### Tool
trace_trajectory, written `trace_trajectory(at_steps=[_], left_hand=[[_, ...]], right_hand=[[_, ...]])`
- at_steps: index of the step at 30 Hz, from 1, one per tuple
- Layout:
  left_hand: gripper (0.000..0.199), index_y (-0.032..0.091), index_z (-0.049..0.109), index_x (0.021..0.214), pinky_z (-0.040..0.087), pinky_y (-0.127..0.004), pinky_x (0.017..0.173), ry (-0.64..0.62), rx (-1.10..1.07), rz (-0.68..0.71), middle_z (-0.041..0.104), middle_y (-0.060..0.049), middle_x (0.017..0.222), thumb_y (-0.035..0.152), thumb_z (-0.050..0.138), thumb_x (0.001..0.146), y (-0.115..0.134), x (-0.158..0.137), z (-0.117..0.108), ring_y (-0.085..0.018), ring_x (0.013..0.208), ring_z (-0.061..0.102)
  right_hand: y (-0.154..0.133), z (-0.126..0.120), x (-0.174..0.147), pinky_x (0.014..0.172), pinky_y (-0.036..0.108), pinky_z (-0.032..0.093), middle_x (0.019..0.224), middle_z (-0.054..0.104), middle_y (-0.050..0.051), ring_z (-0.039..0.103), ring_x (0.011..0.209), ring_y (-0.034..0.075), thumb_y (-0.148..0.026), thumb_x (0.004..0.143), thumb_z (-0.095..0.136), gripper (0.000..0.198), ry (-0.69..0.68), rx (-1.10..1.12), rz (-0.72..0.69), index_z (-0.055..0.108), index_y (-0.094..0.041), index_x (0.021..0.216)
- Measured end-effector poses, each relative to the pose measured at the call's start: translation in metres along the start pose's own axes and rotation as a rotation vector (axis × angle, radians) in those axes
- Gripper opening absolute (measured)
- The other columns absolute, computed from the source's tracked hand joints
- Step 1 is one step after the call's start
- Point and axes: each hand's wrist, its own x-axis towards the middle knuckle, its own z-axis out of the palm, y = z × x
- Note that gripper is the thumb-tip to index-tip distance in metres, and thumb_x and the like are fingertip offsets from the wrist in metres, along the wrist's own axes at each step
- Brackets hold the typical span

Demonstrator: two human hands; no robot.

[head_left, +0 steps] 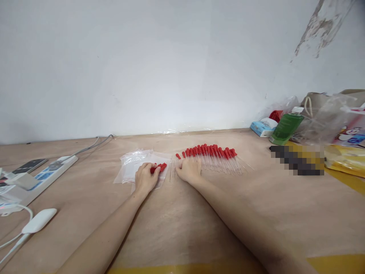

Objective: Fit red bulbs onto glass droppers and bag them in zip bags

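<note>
My left hand [145, 178] rests on clear plastic bags [129, 167], its fingers curled over a small group of red rubber bulbs [162, 166]. To its right, my right hand [189, 170] lies palm down with curled fingers among thin glass tubes [172, 169]; whatever the fingers grip is hidden beneath the hand. Beyond and to the right of that hand, droppers with red bulbs [211, 150] lie side by side in a slanting row. Their clear stems [226, 165] point toward me.
At left are a white power strip [64, 163], a phone [30, 166] and a white charger piece [40, 220] with cables. A green bottle [287, 125], a blue tissue pack [261, 129] and plastic bags [322, 118] stand at right. A wall closes off the table's back.
</note>
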Motion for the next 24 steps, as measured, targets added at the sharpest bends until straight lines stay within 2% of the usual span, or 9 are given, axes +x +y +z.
trace_trajectory(at_steps=[7, 11, 14, 17, 19, 22, 24], left_hand=[[0.020, 0.018, 0.062, 0.080, 0.041, -0.031, 0.071, -0.022, 0.050, -0.021, 0.062, -0.005, 0.087, 0.032, 0.049, 0.078, 0.001, 0.002, -0.001, -0.022, 0.084, 0.056], [0.023, 0.024, 0.063, 0.096, 0.037, -0.037, 0.076, -0.032, 0.104, 0.004, 0.061, -0.004, 0.101, 0.028, 0.047, 0.080, 0.007, -0.001, -0.003, -0.025, 0.094, 0.052], [0.025, 0.029, 0.064, 0.097, 0.033, -0.039, 0.079, -0.052, 0.184, 0.095, 0.060, -0.002, 0.106, 0.024, 0.045, 0.082, 0.010, -0.001, -0.004, -0.025, 0.096, 0.050], [0.023, 0.026, 0.064, 0.093, 0.030, -0.040, 0.081, -0.032, 0.234, 0.182, 0.062, -0.004, 0.100, 0.021, 0.043, 0.083, 0.010, 0.000, -0.005, -0.025, 0.094, 0.050], [0.022, 0.022, 0.063, 0.090, 0.028, -0.042, 0.084, -0.026, 0.246, 0.242, 0.064, -0.005, 0.096, 0.018, 0.042, 0.084, 0.009, 0.001, -0.005, -0.024, 0.092, 0.051], [0.020, 0.020, 0.060, 0.089, 0.026, -0.043, 0.088, -0.036, 0.261, 0.321, 0.065, -0.005, 0.092, 0.015, 0.041, 0.084, 0.007, 0.003, -0.006, -0.023, 0.091, 0.053], [0.019, 0.019, 0.059, 0.088, 0.028, -0.040, 0.087, -0.045, 0.279, 0.348, 0.065, -0.005, 0.091, 0.013, 0.041, 0.084, 0.007, 0.003, -0.005, -0.023, 0.091, 0.053]], right_hand=[[-0.008, -0.004, 0.004, 0.085, 0.045, 0.026, 0.079, 0.065, 0.009, 0.058, 0.077, 0.023, -0.036, 0.075, 0.048, 0.024, -0.062, -0.023, 0.021, 0.063, -0.017, 0.070], [0.000, -0.013, 0.000, 0.083, 0.042, 0.027, 0.070, 0.064, 0.006, 0.058, 0.071, 0.020, -0.032, 0.077, 0.045, 0.026, -0.043, 0.048, 0.029, 0.060, -0.018, 0.062], [0.017, -0.023, -0.010, 0.081, 0.038, 0.028, 0.065, 0.063, 0.004, 0.056, 0.067, 0.018, -0.030, 0.078, 0.044, 0.025, 0.073, 0.165, -0.016, 0.058, -0.018, 0.062], [0.043, -0.029, -0.027, 0.075, 0.033, 0.033, 0.065, 0.060, 0.001, 0.053, 0.063, 0.014, -0.028, 0.078, 0.044, 0.018, 0.215, 0.248, -0.149, 0.053, -0.018, 0.066], [0.063, -0.030, -0.037, 0.065, 0.028, 0.036, 0.064, 0.057, 0.001, 0.051, 0.059, 0.013, -0.027, 0.079, 0.044, 0.016, 0.260, 0.303, -0.220, 0.049, -0.018, 0.068], [0.090, -0.030, -0.047, 0.057, 0.024, 0.038, 0.066, 0.055, 0.003, 0.051, 0.060, 0.013, -0.030, 0.081, 0.043, 0.015, 0.333, 0.415, -0.250, 0.046, -0.018, 0.073], [0.103, -0.030, -0.049, 0.055, 0.024, 0.040, 0.068, 0.054, 0.004, 0.051, 0.061, 0.013, -0.032, 0.082, 0.043, 0.016, 0.372, 0.470, -0.234, 0.046, -0.018, 0.076]])
